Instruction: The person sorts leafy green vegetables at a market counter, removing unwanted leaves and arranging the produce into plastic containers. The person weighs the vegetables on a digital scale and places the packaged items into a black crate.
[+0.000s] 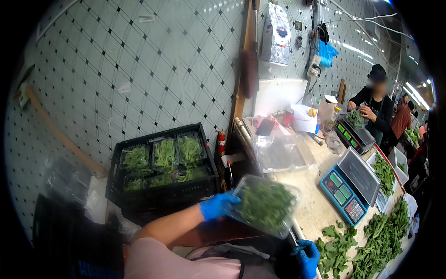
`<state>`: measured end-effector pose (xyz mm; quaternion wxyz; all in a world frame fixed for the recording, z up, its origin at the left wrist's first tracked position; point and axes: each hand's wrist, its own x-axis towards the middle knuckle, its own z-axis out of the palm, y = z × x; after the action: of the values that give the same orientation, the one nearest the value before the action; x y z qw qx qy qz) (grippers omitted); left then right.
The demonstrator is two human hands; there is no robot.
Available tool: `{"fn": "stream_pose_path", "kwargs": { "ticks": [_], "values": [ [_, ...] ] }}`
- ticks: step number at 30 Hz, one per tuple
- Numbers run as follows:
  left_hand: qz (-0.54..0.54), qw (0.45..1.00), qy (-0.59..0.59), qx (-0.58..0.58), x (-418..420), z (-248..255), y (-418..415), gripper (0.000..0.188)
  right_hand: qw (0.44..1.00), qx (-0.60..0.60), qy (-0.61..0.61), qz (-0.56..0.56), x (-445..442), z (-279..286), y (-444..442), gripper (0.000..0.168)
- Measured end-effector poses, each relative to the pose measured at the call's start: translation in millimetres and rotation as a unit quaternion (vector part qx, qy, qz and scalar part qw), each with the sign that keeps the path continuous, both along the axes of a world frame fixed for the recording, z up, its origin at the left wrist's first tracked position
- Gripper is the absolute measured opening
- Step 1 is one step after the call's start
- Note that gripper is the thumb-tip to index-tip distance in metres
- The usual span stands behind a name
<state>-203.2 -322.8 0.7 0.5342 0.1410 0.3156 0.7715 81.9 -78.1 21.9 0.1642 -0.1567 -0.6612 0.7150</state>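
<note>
My left hand (220, 205), in a blue glove, grips the left side of a clear plastic container of leafy greens (266, 205), held over the table's near edge; the picture is blurred there. In a blue glove too, my right hand (306, 256) is just below the container's lower right corner, with its fingers curled at a thin pale edge or strip; whether it holds this is unclear. A blue digital scale (343, 193) stands to the right on the table, near loose greens (379, 240).
A black crate (163, 190) with several packed containers stands at left. Clear empty containers (271, 153) lie on the table (310, 179). Beyond the scale, a co-worker (376, 101) handles greens at another scale (355, 130). A fire-red canister-like object (221, 141) stands beside the crate.
</note>
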Motion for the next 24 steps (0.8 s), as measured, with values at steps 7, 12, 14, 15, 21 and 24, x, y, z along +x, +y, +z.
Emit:
{"fn": "stream_pose_path", "kwargs": {
  "ticks": [7,12,14,15,21,24],
  "values": [
    [0.27,0.95,-0.045,-0.149,-112,-15,-123,0.051,0.995,0.069,-0.051,-0.05,1,7,13,0.02],
    [0.377,0.887,-0.01,-0.265,-150,-24,-194,0.067,0.994,0.048,-0.055,-0.077,1,4,17,0.018],
    [0.403,0.862,-0.01,-0.306,-155,-23,-202,0.088,0.993,0.048,-0.063,-0.09,2,-1,20,0.017],
    [0.402,0.861,-0.006,-0.312,-156,-26,-206,0.09,0.992,0.056,-0.065,-0.094,1,-4,23,0.017],
    [0.258,0.866,0.017,-0.428,-158,-53,-210,0.099,0.988,0.091,-0.079,-0.101,0,-9,26,0.017],
    [0.12,0.754,0.114,-0.636,-175,-98,-233,0.088,0.988,0.089,-0.086,-0.087,-2,-7,27,0.019]
  ]
}}
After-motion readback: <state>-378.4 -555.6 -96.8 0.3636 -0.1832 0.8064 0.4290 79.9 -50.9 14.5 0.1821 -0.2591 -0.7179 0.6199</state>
